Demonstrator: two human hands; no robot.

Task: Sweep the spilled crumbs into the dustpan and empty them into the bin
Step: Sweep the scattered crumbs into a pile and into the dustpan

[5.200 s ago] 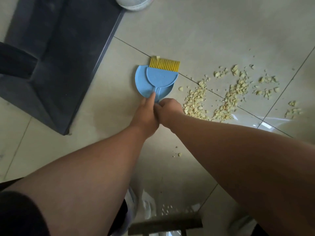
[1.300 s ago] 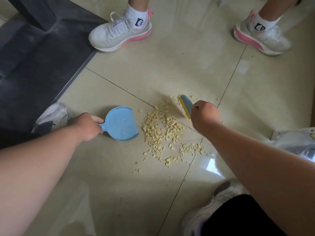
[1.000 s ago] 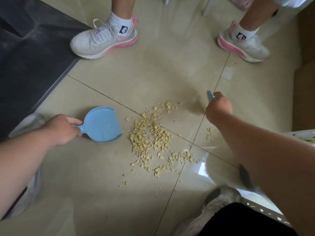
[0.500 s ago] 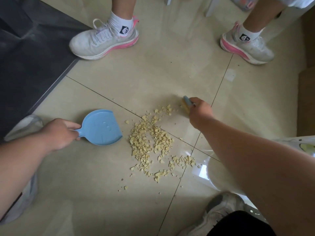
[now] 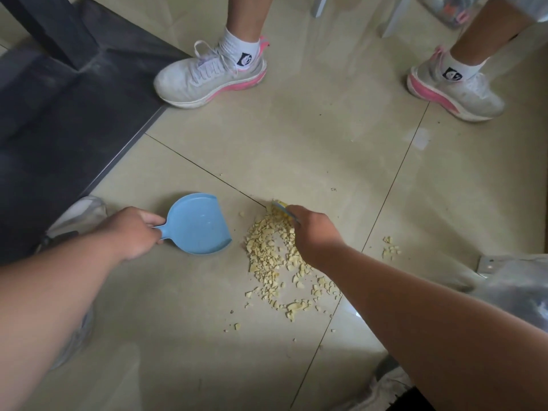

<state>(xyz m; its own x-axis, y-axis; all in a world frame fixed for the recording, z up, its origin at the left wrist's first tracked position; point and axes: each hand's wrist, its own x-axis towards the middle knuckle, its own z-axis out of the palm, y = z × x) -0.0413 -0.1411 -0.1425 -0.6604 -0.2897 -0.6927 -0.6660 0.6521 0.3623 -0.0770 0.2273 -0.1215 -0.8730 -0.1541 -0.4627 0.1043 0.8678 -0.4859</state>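
Note:
A light blue dustpan (image 5: 199, 223) lies flat on the beige tile floor, its open edge facing the crumbs. My left hand (image 5: 130, 231) grips its short handle. A pile of pale yellow crumbs (image 5: 268, 256) spreads just right of the pan, with a small separate cluster (image 5: 390, 250) further right. My right hand (image 5: 312, 235) is closed on a small blue brush (image 5: 281, 206) with yellow bristles, mostly hidden by my fingers. The bristles rest at the far end of the pile. No bin is clearly in view.
Another person's two white-and-pink sneakers (image 5: 210, 77) (image 5: 453, 90) stand at the far side. A dark mat and furniture leg (image 5: 59, 93) fill the left. My own shoes (image 5: 77, 215) (image 5: 382, 390) flank the work area. A clear plastic bag (image 5: 516, 286) lies at right.
My right hand has swept the brush leftward into the far end of the pile, bunching the crumbs closer to the dustpan. The left hand and pan have held almost still.

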